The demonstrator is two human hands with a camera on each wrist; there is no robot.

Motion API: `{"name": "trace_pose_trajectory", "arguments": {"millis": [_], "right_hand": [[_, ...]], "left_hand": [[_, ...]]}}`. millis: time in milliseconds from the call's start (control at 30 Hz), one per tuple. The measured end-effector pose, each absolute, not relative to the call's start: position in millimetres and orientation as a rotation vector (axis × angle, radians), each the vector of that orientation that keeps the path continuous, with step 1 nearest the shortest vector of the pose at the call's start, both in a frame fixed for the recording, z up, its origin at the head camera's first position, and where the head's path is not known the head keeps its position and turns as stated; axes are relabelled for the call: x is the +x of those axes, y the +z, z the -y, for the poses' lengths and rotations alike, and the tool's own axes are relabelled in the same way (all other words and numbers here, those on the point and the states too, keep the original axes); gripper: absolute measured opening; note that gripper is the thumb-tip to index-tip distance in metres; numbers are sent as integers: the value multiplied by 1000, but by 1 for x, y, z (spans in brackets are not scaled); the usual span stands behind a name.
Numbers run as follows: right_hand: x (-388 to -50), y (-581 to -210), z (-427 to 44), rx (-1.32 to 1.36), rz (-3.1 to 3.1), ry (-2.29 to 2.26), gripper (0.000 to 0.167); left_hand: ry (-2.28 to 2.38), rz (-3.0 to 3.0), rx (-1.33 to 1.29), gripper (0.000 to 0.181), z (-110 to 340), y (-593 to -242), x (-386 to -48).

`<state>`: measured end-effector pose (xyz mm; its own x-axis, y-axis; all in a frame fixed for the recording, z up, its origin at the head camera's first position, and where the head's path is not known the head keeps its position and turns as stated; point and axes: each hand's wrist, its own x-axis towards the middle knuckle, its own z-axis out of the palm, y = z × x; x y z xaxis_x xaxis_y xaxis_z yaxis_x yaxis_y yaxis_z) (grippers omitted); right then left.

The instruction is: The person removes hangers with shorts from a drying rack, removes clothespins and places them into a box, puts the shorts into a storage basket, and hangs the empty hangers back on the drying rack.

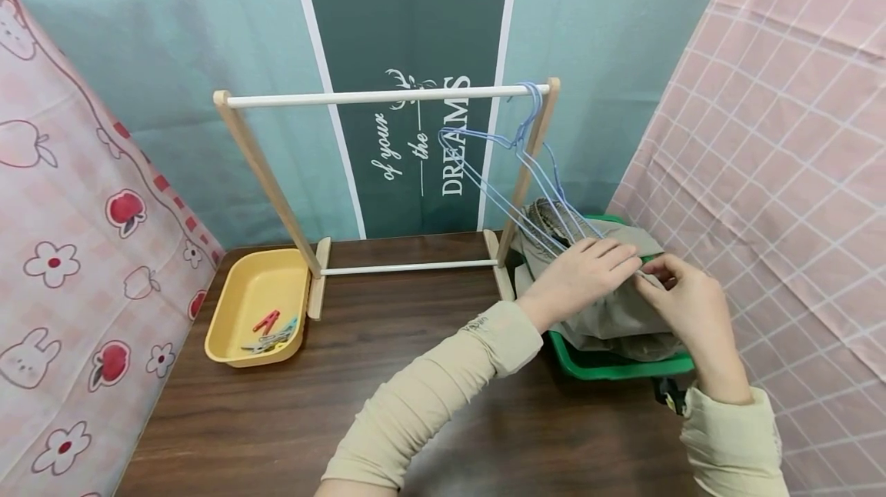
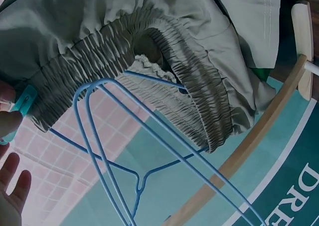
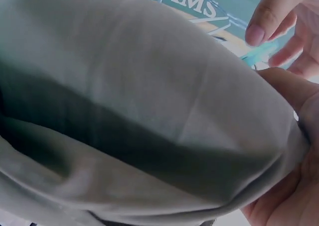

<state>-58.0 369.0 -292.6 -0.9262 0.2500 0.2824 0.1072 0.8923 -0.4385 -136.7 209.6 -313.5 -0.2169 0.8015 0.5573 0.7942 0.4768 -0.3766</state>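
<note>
Grey-green pants (image 2: 99,52) with a gathered elastic waistband lie bunched at the right, partly over the green basket (image 1: 588,370). Blue wire hangers (image 1: 522,143) hook over the rack's rod. One hanger's bottom corners reach into the open waistband (image 2: 204,81). My left hand (image 1: 588,274) is at the waistband's near corner, pinching a teal clothespin (image 2: 25,100) there between thumb and finger, its other fingers spread. Across from it my right hand (image 1: 692,305) grips the pants' fabric, thumb near the clothespin. The clothespin's jaws are hidden.
A wooden rack (image 1: 270,166) with a white rod (image 1: 388,97) stands at the table's back. At the left sits a yellow tray (image 1: 238,289) with several clothespins (image 1: 277,335), one red (image 1: 266,321). Patterned cloths hang on the left and right. A small black object (image 1: 667,393) lies near the right sleeve.
</note>
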Motion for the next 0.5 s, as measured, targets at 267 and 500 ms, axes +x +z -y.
{"name": "trace_pose_trajectory", "arguments": {"millis": [267,500], "right_hand": [[-59,-293,-368,-271,2795,636,21],[-57,-292,-365,-242,2811,651,18]], "left_hand": [[-38,1911,-1281,30,-207,-318,-139],[-127,1956,-1250,23,-202,-321,-139]]}}
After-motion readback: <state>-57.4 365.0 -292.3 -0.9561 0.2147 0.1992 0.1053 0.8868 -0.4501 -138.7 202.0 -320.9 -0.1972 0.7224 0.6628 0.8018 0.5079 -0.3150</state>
